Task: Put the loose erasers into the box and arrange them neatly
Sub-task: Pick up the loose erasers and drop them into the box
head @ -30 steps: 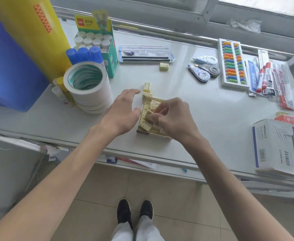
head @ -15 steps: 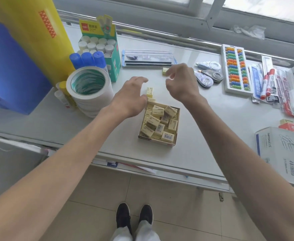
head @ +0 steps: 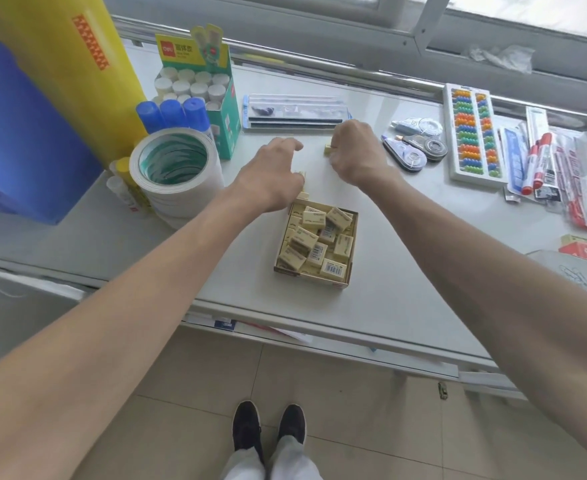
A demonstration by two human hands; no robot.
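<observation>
Erasers (head: pixel 314 242) lie jumbled in the open box (head: pixel 311 277) in front of me, some flat, some tipped on edge, a few with barcodes facing up. The box sits on the table (head: pixel 406 271) near its front edge, closer to me than either hand. My right hand (head: pixel 356 155) is well beyond the box's far right corner, knuckles up, with the fingers curled down round a loose eraser (head: pixel 327 149) whose end peeks out on the left of my fingertips. It is just in front of the flat ruler pack (head: pixel 295 112). My left hand (head: pixel 271 178) is just past the box's far left corner, over two more erasers (head: pixel 304 195) that lie against the box's far wall. Only their right edges show beside my palm, and my thumb points away across the table. Whether that hand grips them or only covers them I cannot tell. The stack of tape rolls (head: pixel 174 171) stands to the left of that hand, and the correction tapes (head: pixel 413 150) lie to the right of the other
</observation>
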